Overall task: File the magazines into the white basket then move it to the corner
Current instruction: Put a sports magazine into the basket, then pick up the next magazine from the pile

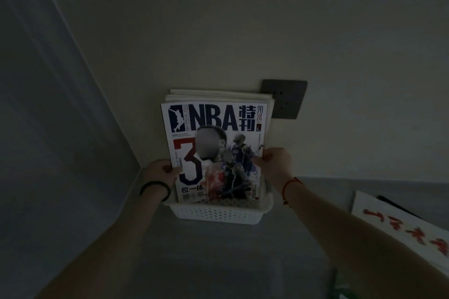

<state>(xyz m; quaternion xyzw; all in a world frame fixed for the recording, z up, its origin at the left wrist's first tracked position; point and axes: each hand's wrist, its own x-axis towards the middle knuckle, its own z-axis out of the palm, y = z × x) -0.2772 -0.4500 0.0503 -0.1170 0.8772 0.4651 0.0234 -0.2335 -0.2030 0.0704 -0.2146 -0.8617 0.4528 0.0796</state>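
Dim head view, read from my forearms outward. Nearest, both arms reach forward over a grey surface that I take to be the floor, though the light is too poor to be sure.

My left hand (161, 168), with a dark bracelet (155, 189) at the wrist, is closed on the left edge of the front magazine (213, 150). My right hand (274, 160), with a red cord (290, 185) at the wrist, is pinched shut on its right edge.

That magazine stands upright with its foot inside the basket (218, 212), cover toward me. More magazines (218, 96) stand behind it; only their top edges show.

The basket sits at the foot of the wall, close to where two walls meet, so the filing looks nearly done and the move to the corner small or already made.

Risks, as I judge them:
- The stack stands far taller than the basket wall, so letting go abruptly could let it fan forward.
- Pushing the basket by the magazines could tip it.

Beyond, a dark socket plate (284, 99) sits on the wall, partly behind the stack. At right, a white sheet with red characters (401, 226) is cut off by the frame.

The basket's floor and back wall are hidden, and the number of magazines cannot be counted.
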